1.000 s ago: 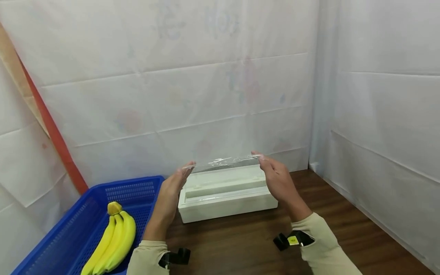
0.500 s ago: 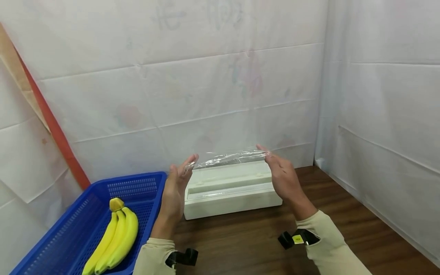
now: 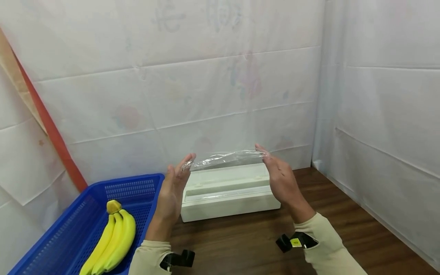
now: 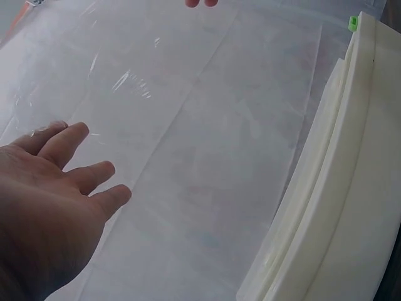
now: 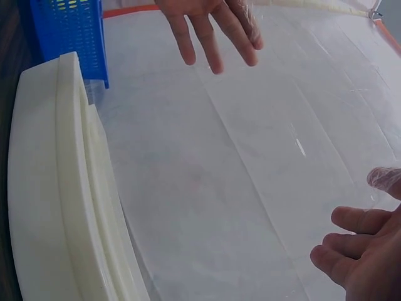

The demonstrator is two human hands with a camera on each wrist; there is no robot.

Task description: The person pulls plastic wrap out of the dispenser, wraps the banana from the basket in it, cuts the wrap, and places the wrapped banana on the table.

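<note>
A crinkled sheet of clear cling film [image 3: 223, 157] is stretched in the air between both hands. My left hand [image 3: 170, 194] carries its left end, with the film clinging at the thumb and forefinger and the other fingers spread. At the other end, my right hand [image 3: 283, 181] has film wrapped over one fingertip [image 5: 381, 179], while its remaining fingers stand apart from that tip. Below and between the hands sits a long white cling film dispenser [image 3: 230, 208], lid [image 3: 227, 175] raised at the back. A strip of film shows in its slot.
To the left stands a blue plastic basket [image 3: 159, 183] with a bunch of yellow bananas [image 3: 115, 240] in it. Everything rests on a dark wooden table [image 3: 233, 246]. White sheeting [image 3: 206, 95] closes off the back and right sides, and a red strip [image 3: 58, 137] runs down at the left.
Both hands have risen slightly and the right one has moved a little to the right. The left fingers have spread further from the thumb. The film remains stretched between the hands.
</note>
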